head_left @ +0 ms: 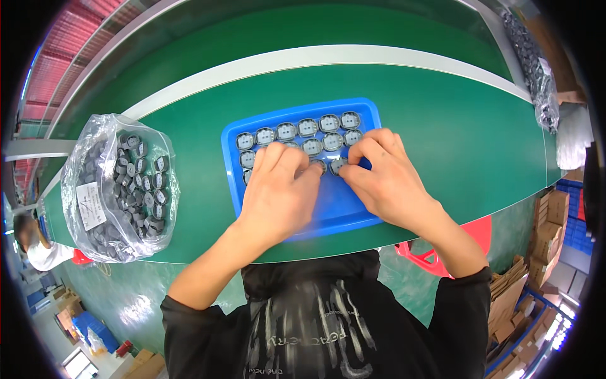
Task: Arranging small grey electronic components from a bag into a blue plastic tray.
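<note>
A blue plastic tray (328,218) lies in front of me with rows of small grey rounded plastic parts (308,127) set out in its far half. My left hand (281,192) reaches over the tray with its fingers curled, thumb and fingertips closed on a grey part (320,166) at the end of the nearest row. Just to the right, my right hand (388,180) pinches another grey part (339,165) between thumb and index finger, low over the tray floor. My left hand hides some parts of the nearer rows.
A clear plastic bag (120,189) full of loose grey parts, with a white label, stands on the green table (442,139) to the left. A pale rail (328,57) runs across the back. At the near right is a red stool (476,237); farther off are cardboard boxes (549,221).
</note>
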The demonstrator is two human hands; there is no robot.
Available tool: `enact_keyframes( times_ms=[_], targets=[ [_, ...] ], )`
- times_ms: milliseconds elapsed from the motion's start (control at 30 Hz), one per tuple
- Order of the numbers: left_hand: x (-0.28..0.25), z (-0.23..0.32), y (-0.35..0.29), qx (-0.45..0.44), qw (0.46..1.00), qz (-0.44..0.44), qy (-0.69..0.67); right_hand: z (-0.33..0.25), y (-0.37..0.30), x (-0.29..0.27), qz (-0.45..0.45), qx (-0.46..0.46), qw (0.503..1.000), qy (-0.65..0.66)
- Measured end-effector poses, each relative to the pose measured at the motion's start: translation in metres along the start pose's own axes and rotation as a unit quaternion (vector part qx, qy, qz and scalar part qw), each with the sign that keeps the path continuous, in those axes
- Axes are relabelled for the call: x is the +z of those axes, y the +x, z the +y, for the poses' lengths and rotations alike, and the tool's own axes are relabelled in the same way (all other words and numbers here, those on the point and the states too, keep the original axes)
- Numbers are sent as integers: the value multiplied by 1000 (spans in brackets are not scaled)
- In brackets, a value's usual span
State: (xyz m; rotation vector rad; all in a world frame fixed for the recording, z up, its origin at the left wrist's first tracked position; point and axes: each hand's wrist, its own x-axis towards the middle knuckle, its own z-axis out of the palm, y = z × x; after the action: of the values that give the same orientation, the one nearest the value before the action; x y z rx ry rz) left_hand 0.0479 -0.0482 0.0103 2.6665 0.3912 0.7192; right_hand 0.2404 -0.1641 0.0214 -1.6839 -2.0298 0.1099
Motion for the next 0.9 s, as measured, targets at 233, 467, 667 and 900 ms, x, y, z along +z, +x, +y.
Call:
enact_keyframes(
  times_ms=[233,467,667,900],
  targets=[
    [-7,-9,-2,-32,999,7,-28,1,14,6,-5,-14,1000,16],
    [-78,-34,-46,-156,982,103,22,-11,20,-22,63,37,997,-6],
    [-151,-85,-105,-405,901,119,97,-61,125,13,-26,-115,983,140],
    [-134,-123,-112,-275,940,29,200,-121,251,121,-247,-140,956,78]
  ],
)
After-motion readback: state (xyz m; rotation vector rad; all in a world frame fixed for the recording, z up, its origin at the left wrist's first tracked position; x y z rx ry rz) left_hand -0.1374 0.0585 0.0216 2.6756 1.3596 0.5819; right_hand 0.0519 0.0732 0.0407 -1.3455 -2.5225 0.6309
